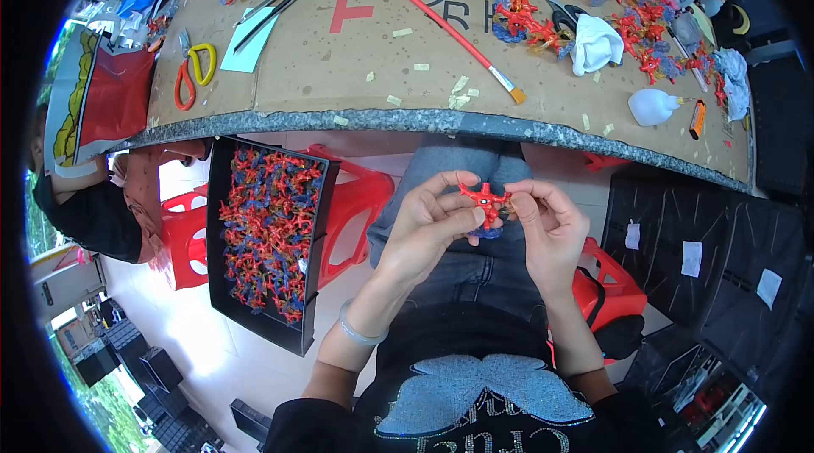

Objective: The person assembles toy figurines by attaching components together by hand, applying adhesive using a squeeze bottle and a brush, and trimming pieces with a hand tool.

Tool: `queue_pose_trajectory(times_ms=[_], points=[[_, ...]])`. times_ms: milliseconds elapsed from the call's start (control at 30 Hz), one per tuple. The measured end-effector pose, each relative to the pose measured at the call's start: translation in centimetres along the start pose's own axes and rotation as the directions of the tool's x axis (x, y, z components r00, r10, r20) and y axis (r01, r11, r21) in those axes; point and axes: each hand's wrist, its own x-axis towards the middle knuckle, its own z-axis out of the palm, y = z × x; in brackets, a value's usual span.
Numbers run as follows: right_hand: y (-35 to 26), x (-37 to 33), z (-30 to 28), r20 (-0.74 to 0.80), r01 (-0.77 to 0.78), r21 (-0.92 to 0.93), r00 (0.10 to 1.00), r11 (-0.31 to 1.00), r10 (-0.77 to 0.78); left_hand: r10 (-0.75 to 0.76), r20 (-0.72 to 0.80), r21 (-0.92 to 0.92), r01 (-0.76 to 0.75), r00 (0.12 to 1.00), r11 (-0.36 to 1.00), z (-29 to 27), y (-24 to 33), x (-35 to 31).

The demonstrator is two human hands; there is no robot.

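Above my lap, a small red toy figure (487, 200) with a blue translucent part at its lower end is held up between both hands. My left hand (428, 222) grips it, the thumb pressed against its body. The fingertips of my right hand (549, 228) are pinched together at the figure's right-hand limb. Whether a tiny separate piece lies in that pinch is hidden. To my left, a black tray (307, 300) holds a heap of similar red and blue figures (270, 224) and rests by a red stool (360, 207).
On the cardboard-covered table (297, 80) lie a red-handled brush (449, 29), scissors (191, 72), tweezers (271, 19) on pale green paper, a white squeeze bottle (653, 106), a crumpled white cloth (597, 44) and many figures (517, 16). Another person's arm (136, 177) is at far left.
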Motion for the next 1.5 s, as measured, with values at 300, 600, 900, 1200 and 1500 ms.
queue_pose_trajectory(times_ms=[300, 600, 900, 1200, 1500], points=[[-0.4, 0.2, -0.2, -0.005, 0.007, 0.022, 1.000, 1.000, -0.007, -0.101, 0.069, -0.193, 0.112, 0.992, 0.975, 0.0, -0.6, 0.3], [0.1, 0.7, -0.9, 0.038, 0.042, -0.025, 0.998, 0.999, -0.041, 0.078, -0.075, 0.107, -0.070, 0.994, 0.992, 1.5, -0.4, 0.1], [0.7, 1.7, -2.2, 0.233, -0.331, 0.030, 0.920, 0.943, 0.315, 0.193, -0.101, 0.332, -0.150, 0.976, 0.931, 3.3, -0.4, -0.7], [1.6, 1.7, -2.7, 0.267, -0.350, 0.142, 0.914, 0.926, 0.304, 0.253, -0.060, 0.329, -0.220, 0.966, 0.918, 3.5, -0.9, -0.7], [0.9, 2.0, -3.6, 0.342, -0.210, 0.230, 0.932, 0.950, 0.123, -0.224, 0.288, -0.209, 0.289, 0.931, 0.934, 1.2, -0.7, 0.0]])
